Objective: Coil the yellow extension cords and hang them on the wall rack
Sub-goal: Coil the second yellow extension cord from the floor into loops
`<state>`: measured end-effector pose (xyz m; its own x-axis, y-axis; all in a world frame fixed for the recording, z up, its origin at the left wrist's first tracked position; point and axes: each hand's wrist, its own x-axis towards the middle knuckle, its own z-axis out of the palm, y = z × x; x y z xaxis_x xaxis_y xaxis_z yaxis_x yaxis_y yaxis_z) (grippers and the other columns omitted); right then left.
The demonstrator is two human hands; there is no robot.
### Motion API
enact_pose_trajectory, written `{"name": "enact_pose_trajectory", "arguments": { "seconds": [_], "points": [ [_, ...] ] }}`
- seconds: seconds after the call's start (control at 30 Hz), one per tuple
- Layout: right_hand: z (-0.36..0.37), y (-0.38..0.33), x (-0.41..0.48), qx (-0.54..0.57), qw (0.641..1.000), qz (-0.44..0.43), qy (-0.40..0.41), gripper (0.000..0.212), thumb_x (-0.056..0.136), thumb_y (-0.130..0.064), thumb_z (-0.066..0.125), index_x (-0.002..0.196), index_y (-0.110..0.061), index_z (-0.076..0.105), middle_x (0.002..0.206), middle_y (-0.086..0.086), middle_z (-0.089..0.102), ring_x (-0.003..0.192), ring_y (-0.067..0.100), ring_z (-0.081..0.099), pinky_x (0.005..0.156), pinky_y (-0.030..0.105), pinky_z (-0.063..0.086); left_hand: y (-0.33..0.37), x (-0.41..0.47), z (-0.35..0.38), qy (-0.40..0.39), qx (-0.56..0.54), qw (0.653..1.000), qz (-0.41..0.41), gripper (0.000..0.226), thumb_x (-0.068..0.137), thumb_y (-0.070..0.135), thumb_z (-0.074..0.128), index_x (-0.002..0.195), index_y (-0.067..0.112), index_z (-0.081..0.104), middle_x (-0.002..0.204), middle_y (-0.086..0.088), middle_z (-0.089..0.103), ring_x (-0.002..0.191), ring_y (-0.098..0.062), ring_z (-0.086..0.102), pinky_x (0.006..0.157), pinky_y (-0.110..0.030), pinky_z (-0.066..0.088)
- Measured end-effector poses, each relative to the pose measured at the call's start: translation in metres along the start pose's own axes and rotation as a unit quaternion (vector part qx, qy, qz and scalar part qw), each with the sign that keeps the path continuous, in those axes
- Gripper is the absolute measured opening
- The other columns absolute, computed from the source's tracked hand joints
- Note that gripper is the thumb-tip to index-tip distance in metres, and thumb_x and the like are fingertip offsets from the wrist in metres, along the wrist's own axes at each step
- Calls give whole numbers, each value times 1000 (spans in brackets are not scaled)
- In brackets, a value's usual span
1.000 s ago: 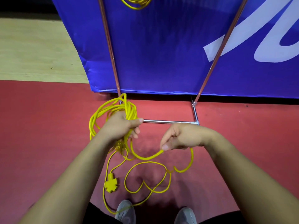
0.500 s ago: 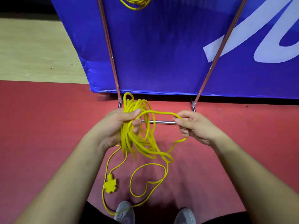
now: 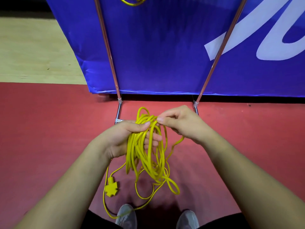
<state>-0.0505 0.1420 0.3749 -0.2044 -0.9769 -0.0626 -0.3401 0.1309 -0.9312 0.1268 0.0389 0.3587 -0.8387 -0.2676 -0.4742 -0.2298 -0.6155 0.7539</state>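
A yellow extension cord (image 3: 145, 154) hangs in several loops from my left hand (image 3: 125, 138), whose thumb and fingers grip the bundle near its top. My right hand (image 3: 179, 123) pinches a strand of the cord at the top of the loops, just right of my left thumb. The cord's yellow socket end (image 3: 112, 188) lies on the red floor below my left wrist, with slack cord trailing toward my shoes. Another yellow coil (image 3: 132, 1) hangs at the frame's top edge, mostly cut off.
A metal rack stands ahead, with two slanted poles (image 3: 107, 47) and a base bar (image 3: 118, 111) on the red floor. A blue banner (image 3: 165, 47) covers the wall behind it. Pale wooden flooring (image 3: 33, 52) lies at left. My grey shoes (image 3: 127, 217) are at the bottom.
My right hand has brought a new loop of cord left to the top of the bundle in my left hand. Less slack lies on the floor.
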Motion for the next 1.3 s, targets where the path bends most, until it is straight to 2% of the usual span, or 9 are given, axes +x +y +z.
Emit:
{"name": "enact_pose_trajectory", "arguments": {
  "seconds": [0.2, 0.3, 0.4, 0.5, 0.63, 0.9, 1.1, 1.2, 1.3],
  "points": [
    [5, 11, -1, 9, 998, 47, -41, 30, 91, -28, 66, 73, -4, 63, 48, -3, 43, 41, 6, 35, 44, 18, 31, 2, 3, 0, 24, -38, 999, 28, 9, 84, 20, 55, 82, 12, 51, 55, 0, 46, 44, -16, 47, 48, -23, 44],
    [-9, 38, -1, 86, 986, 104, -96, 11, 92, -12, 64, 88, -3, 60, 62, 5, 58, 62, 17, 57, 71, 36, 49, 6, 1, -7, 36, -70, 995, 58, 13, 83, 19, 55, 79, 16, 43, 54, 2, 42, 41, -12, 40, 47, -22, 39],
    [-17, 57, -3, 118, 977, 132, -121, 7, 91, -1, 60, 93, -7, 57, 71, 5, 67, 85, 27, 69, 91, 40, 46, 5, -1, -9, 36, -51, 996, 56, 16, 79, 16, 62, 77, 15, 46, 55, 1, 43, 42, -13, 41, 48, -23, 37],
    [-14, 57, -1, 141, 980, 123, -69, 7, 92, -1, 59, 94, -8, 60, 69, 8, 62, 67, 23, 66, 70, 29, 51, 7, -1, -11, 49, -47, 997, 46, 13, 81, 17, 58, 80, 15, 45, 55, 1, 44, 42, -13, 42, 47, -23, 39],
    [-20, 46, 2, 152, 985, 71, 44, 7, 89, -5, 64, 91, -6, 71, 58, 2, 45, 45, 10, 31, 45, 22, 26, 10, -5, -13, 55, 21, 998, 4, 14, 79, 19, 61, 79, 5, 61, 60, -8, 60, 45, -20, 57, 46, -26, 49],
    [-25, 17, -5, 18, 1000, 18, 18, 11, 88, -10, 67, 80, -13, 74, 51, -4, 45, 53, 20, 32, 50, 26, 26, 9, -4, -14, 60, -60, 996, -9, 20, 77, 19, 56, 75, 4, 68, 65, -11, 69, 52, -21, 67, 52, -28, 55],
    [5, -1, -4, -104, 992, -44, -64, 4, 83, -11, 74, 83, -8, 76, 67, -4, 67, 62, -4, 53, 63, 15, 41, 4, -1, -3, 35, 17, 999, -8, 16, 78, 18, 57, 79, 2, 61, 63, -12, 65, 49, -21, 63, 48, -25, 51],
    [7, -5, -5, -104, 993, -39, -50, 8, 86, -13, 71, 84, -6, 74, 58, -13, 60, 54, -4, 49, 56, 11, 35, 1, 0, -4, 41, 19, 999, -5, 15, 80, 19, 59, 78, 5, 60, 58, -7, 56, 45, -19, 56, 46, -26, 50],
    [-5, -8, -6, -67, 997, -21, -21, 7, 88, -10, 68, 84, -6, 72, 46, -19, 52, 44, -4, 46, 48, 7, 32, -1, 1, -8, 61, 8, 998, 24, 16, 78, 21, 62, 75, 5, 65, 68, -12, 65, 56, -24, 66, 56, -32, 56]
  ]
}}
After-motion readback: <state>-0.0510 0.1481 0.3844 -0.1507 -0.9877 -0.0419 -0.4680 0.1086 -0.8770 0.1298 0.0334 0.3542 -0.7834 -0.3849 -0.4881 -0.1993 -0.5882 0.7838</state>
